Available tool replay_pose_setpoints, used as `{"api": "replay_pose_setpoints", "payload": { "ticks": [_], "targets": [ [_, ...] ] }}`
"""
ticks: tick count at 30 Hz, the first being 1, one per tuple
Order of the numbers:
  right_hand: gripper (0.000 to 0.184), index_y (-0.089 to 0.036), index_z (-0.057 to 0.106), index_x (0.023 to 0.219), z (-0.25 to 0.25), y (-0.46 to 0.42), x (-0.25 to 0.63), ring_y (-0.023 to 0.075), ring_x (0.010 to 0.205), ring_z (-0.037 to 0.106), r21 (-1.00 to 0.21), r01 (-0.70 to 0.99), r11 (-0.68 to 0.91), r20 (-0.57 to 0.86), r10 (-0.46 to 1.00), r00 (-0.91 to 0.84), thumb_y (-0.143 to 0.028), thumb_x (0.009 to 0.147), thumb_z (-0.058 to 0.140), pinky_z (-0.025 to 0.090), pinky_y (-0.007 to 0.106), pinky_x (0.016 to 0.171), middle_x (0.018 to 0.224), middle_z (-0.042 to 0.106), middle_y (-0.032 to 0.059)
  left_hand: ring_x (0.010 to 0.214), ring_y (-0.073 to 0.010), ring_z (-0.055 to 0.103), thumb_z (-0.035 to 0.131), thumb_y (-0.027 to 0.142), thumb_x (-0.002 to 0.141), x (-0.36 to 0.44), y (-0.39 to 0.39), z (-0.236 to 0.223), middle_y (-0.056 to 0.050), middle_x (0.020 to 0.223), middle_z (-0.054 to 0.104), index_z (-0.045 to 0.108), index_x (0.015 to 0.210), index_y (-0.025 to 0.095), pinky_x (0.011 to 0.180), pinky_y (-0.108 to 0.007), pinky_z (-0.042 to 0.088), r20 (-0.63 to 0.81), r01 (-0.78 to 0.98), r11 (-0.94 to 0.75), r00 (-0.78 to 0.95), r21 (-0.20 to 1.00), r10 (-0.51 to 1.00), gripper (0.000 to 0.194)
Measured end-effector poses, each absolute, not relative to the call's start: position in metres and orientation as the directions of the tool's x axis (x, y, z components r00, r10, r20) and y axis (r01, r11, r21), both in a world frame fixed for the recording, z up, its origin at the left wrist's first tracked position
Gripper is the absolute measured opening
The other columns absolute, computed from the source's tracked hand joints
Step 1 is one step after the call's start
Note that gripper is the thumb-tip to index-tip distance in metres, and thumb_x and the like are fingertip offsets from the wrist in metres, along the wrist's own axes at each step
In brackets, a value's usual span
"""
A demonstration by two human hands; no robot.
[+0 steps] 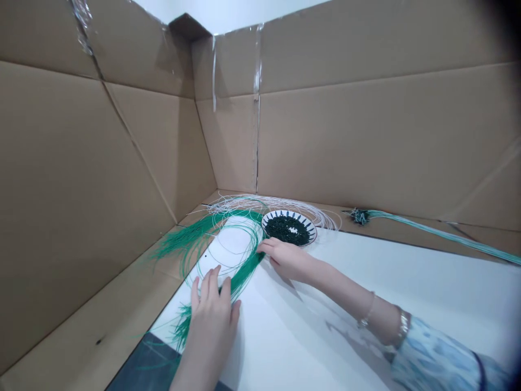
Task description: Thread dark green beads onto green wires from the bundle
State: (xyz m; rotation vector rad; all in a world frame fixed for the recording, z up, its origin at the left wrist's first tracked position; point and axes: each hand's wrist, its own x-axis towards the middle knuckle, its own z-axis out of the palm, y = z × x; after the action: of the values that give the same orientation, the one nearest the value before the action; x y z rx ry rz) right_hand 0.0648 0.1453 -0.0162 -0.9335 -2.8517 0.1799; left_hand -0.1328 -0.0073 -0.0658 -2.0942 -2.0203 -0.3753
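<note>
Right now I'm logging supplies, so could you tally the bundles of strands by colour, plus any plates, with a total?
Green bundle: 1
White bundle: 1
Pale green bundle: 1
Striped-rim plate: 1
Total: 4

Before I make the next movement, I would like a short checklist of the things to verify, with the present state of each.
1. Left hand over the green strands: ok, fingers spread.
2. Right hand at the strands: ok, fingertips beside the plate.
3. Right-hand grip firm: cannot tell, the fingers hide it.
4. Plate upright, dark pieces inside: ok.
5. Green strands neatly gathered: not ok, loose loops spread out.
6. Green strands clear of the white strands: not ok, some overlap.
</note>
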Motion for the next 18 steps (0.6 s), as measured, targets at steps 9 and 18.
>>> {"api": "replay_pose_setpoints", "payload": {
  "ticks": [9,18],
  "targets": [
    [0.028,-0.017,0.066,0.127,-0.022,0.161,0.031,0.0257,0.109,0.07,-0.166,0.482,0.86,0.071,0.498,-0.864,-0.03,0.102,0.067,0.06,0.047,0.092,0.129,0.068,0.0099,0.119,-0.0294,0.067,0.065,0.026,0.101,-0.145,0.066,-0.033,-0.012,0.138,0.066,0.063,0.134,0.018,0.099,-0.053,0.057,0.139,0.995,-0.055,0.043,0.083,0.989,0.034],
    [0.025,-0.018,0.067,0.124,-0.013,0.154,0.065,0.0259,0.112,0.069,-0.166,0.553,0.816,0.013,0.563,-0.826,-0.029,0.102,0.066,0.059,0.048,0.095,0.129,0.068,0.0096,0.11,-0.0276,0.069,0.067,0.032,0.099,-0.187,0.08,-0.015,-0.011,0.131,0.067,0.065,0.128,0.018,0.092,-0.049,0.059,0.071,0.998,0.052,-0.055,0.038,0.996,0.032]
  ]
}}
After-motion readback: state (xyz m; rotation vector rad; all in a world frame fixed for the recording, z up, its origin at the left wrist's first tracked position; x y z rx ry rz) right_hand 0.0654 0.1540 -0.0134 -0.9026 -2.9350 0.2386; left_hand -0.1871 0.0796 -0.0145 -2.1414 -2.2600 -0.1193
